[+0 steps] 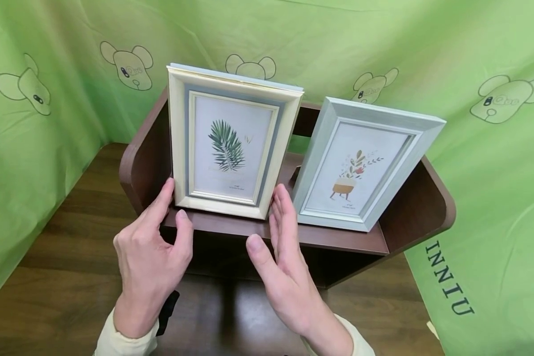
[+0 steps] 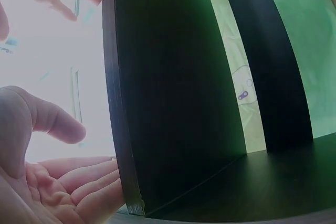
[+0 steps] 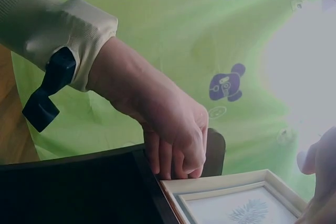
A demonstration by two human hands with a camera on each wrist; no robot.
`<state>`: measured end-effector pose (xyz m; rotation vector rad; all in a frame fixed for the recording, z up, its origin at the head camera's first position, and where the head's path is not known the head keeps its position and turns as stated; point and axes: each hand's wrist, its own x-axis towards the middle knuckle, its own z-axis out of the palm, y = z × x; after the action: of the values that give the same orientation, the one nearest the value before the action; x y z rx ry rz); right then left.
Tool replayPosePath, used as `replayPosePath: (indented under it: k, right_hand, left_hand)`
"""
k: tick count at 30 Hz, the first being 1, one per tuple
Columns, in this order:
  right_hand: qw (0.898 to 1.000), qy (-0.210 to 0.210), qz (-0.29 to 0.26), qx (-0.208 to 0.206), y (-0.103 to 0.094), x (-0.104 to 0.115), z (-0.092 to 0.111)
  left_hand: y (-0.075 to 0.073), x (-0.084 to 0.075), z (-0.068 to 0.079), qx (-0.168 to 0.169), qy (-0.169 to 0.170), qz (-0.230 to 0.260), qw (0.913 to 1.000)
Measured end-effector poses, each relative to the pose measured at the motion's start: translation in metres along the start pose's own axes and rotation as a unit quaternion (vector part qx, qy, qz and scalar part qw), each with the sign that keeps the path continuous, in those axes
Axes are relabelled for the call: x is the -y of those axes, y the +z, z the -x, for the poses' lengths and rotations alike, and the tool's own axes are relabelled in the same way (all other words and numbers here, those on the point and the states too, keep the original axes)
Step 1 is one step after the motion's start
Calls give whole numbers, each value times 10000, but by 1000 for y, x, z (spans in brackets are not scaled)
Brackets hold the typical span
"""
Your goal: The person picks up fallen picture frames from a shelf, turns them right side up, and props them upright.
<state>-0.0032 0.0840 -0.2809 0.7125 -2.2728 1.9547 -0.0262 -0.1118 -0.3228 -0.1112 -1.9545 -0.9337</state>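
Note:
A cream picture frame [image 1: 224, 206] with a blue-grey inner band and a green palm-leaf print leans upright on the left part of a dark brown shelf [image 1: 333, 239]. A light blue edge shows along its top, behind it. My left hand [image 1: 153, 259] is at its lower left corner, fingertips against the side and thumb apart in front. At its lower right side is my right hand [image 1: 289, 267], fingers extended along the edge, thumb held away. Right of that hand leans a pale grey-blue picture frame [image 1: 313, 163] with a potted-plant print, tilted sideways.
The shelf has raised, rounded side panels, the right one [image 1: 427, 202] near the grey-blue frame. Behind it hangs a green curtain [image 1: 320, 29] with bear drawings. Below lies a wood-look floor [image 1: 84, 237]. In the left wrist view, a dark panel [image 2: 173, 87] fills the middle.

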Motion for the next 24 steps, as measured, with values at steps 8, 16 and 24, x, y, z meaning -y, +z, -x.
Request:
replayPosePath:
  k: [8, 16, 24]
  right_hand:
    - [10000, -56, -52, 4, 2, 0, 0]
    - [9999, -114, -57, -14, 2, -1, 1]
    - [9995, -167, 179, -198, -1, 2, 6]
  left_hand:
    - [-1, 1, 0, 10, -14, -2, 10000]
    - [-1, 0, 2, -40, 21, -72, 10000]
    - [-5, -5, 4, -171, 148, -99, 9997]
